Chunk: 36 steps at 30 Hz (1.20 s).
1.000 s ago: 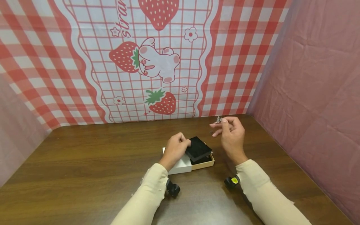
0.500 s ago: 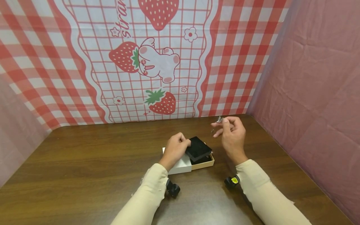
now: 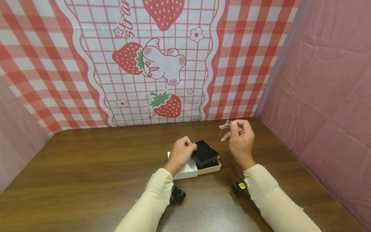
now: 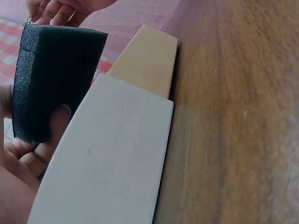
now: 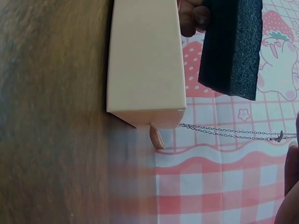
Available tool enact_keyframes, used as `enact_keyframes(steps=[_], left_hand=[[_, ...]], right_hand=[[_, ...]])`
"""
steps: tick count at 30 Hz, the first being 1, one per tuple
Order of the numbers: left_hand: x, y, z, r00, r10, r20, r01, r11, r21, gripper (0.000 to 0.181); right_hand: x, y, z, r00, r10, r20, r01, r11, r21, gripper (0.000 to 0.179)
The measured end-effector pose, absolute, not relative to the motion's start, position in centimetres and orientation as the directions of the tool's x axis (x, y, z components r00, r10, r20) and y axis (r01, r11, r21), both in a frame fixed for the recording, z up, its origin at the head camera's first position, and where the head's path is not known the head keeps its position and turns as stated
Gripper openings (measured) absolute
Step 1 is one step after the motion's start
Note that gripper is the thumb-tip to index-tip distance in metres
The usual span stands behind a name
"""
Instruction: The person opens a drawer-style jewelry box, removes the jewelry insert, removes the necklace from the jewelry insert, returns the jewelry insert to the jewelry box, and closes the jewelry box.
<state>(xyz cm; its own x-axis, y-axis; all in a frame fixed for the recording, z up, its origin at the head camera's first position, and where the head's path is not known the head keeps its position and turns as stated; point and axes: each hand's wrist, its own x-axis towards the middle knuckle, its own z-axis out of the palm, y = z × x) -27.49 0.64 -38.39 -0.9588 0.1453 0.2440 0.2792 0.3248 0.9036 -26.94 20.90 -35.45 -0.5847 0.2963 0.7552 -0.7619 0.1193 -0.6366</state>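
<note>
My left hand point(image 3: 181, 153) pinches a black foam pad point(image 3: 205, 152) by its left corner, thumb on one face. The pad is tilted above a small cardboard drawer box, with a tan drawer point(image 3: 209, 171) pulled partway out of its white sleeve point(image 3: 185, 172). Behind and to the right, my right hand point(image 3: 241, 141) is raised and pinches a silver necklace point(image 3: 227, 122) between thumb and forefinger, other fingers spread. In the right wrist view, two strands of its thin chain point(image 5: 224, 130) stretch from the drawer's end toward that hand. The drawer's inside is mostly hidden under the pad.
A brown wooden table point(image 3: 87, 180) carries the box. Against its back edge hangs a red checked strawberry cloth point(image 3: 162, 64), and a pink cloth point(image 3: 327, 80) lines the right side. A short ribbon tab point(image 5: 156, 136) sticks out of the drawer's end.
My right hand has drifted slightly to the right with the necklace. My left hand, the foam pad and the box hold still.
</note>
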Motion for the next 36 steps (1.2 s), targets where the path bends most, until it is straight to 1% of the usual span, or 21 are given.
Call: enact_keyframes(steps=[7, 14, 24, 30, 36], left_hand=[[-27.42, 0.61, -38.4, -0.958, 0.146, 0.248, 0.283, 0.321, 0.904, 0.017], [-27.43, 0.65, -38.4, -0.957, 0.153, 0.246, 0.283, 0.312, 0.907, 0.017], [-27.49, 0.58, -38.46, -0.957, 0.155, 0.245, 0.282, 0.306, 0.909, 0.017], [-27.47, 0.56, -38.52, -0.958, 0.157, 0.24, 0.278, 0.302, 0.912, 0.018], [-27.38, 0.63, -38.41, -0.959, 0.156, 0.238, 0.277, 0.309, 0.91, 0.017]], right_hand=[[-26.91, 20.97, -35.37, -0.568, 0.304, 0.765, -0.773, 0.122, -0.623, 0.022], [-27.04, 21.2, -35.52, -0.548, 0.311, 0.776, -0.775, 0.159, -0.611, 0.022], [-27.33, 21.51, -35.72, -0.543, 0.32, 0.776, -0.766, 0.188, -0.614, 0.023], [-27.39, 21.64, -35.82, -0.544, 0.331, 0.771, -0.767, 0.178, -0.617, 0.023], [-27.46, 21.78, -35.94, -0.553, 0.351, 0.755, -0.75, 0.185, -0.635, 0.02]])
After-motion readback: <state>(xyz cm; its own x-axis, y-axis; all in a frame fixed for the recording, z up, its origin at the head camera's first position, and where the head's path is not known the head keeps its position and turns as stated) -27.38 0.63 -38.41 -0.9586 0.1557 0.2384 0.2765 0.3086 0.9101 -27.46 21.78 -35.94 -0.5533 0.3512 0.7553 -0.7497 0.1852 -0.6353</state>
